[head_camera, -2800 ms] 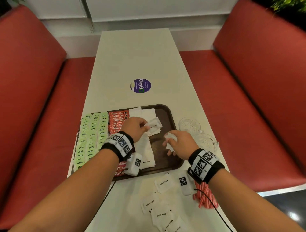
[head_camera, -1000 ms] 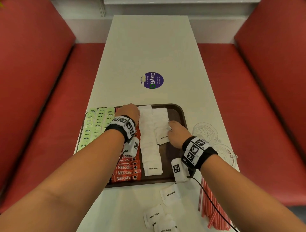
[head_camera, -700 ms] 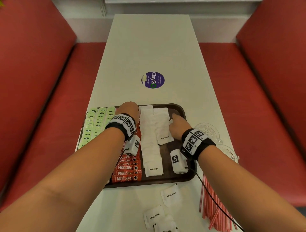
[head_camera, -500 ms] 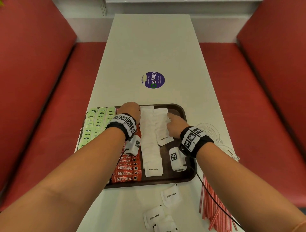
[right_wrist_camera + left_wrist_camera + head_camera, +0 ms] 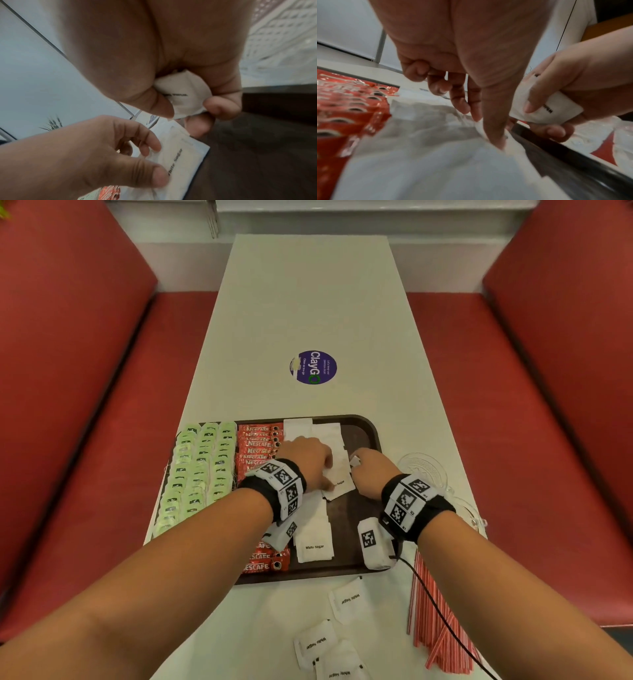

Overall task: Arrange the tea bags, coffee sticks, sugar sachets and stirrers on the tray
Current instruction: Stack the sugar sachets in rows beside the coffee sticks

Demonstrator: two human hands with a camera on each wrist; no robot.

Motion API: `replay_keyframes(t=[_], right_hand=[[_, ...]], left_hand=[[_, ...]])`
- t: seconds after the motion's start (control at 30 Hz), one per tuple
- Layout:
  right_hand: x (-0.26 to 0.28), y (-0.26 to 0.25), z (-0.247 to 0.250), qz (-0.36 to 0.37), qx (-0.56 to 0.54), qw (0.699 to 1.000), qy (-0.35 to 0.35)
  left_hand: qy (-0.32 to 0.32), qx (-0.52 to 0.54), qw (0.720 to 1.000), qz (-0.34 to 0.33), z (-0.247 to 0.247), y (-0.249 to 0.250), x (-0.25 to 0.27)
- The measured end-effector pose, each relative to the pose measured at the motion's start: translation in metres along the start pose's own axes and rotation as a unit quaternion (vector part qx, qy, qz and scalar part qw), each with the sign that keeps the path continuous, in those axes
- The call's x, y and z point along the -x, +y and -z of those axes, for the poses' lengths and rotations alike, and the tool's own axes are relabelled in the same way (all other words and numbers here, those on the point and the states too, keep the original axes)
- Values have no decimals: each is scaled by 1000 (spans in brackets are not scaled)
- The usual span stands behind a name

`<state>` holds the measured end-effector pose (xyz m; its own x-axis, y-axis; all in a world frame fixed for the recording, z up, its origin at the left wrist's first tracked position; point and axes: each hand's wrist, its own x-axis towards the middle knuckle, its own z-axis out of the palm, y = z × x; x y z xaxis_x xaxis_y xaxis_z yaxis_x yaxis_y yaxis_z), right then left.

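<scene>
Right hand (image 5: 188, 67) curling tight around sugar packet (image 5: 181, 94). Left hand (image 5: 305, 460) fingers loosely bent, pressing down on sugar row (image 5: 337, 470) in tray (image 5: 371, 433).

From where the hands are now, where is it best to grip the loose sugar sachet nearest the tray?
Probably pinch the sugar sachet by its near short edge, coming from above: it lies flat on the table, apart from the others, so only its thin edges lift.

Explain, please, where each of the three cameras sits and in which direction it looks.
Head: on the head, looking forward and down at the tray and both forearms.
Left wrist: under the left hand, looking along its fingers at the sugar sachets.
Right wrist: under the right hand, looking at the sugar sachet it grips.
Shared: both wrist views show both hands.
</scene>
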<state>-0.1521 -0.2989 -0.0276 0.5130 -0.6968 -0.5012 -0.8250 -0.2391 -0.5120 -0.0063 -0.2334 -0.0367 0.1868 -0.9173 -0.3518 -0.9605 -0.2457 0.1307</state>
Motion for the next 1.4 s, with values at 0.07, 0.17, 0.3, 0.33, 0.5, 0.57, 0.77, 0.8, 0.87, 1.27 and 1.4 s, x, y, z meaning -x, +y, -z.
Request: replay_keyframes(t=[0.07, 0.17, 0.3, 0.33, 0.5, 0.57, 0.77, 0.8, 0.87, 1.27, 1.4], right_hand=[[6, 1, -2, -1, -7, 1000, -6], [13, 3, -2, 3, -56, 998, -1], [23, 0, 3, 22, -93, 995, 10], [26, 0, 5, 27, -104, 994, 12], [35, 10, 8, 75, -215, 969, 99], [40, 10, 11, 91, -197, 969, 121], [54, 5, 7, 102, -317, 939, 83], [56, 3, 6, 103, -325, 937, 76], [58, 1, 5, 114, -307, 942, 77], [60, 16, 7, 96, -249, 960, 81], [56, 17, 8, 78, -190, 976, 74]], left_hand=[[7, -1, 1000, 5, -1, 1, -1], [6, 9, 1000, -4, 2, 1, 0], [2, 9, 1000, -15, 5, 0, 2], [9, 19, 1000, -18, 7, -1, 4], [103, 228, 967, -47, 23, -4, 25], [125, 314, 940, -56, 30, -1, 39], [124, 301, 941, -96, 35, 7, 58], [128, 304, 939, -96, 34, 7, 58], [131, 319, 935, -87, 33, 5, 57], [92, 343, 933, -55, 26, 5, 47], [143, 339, 930, -15, 24, 6, 39]])
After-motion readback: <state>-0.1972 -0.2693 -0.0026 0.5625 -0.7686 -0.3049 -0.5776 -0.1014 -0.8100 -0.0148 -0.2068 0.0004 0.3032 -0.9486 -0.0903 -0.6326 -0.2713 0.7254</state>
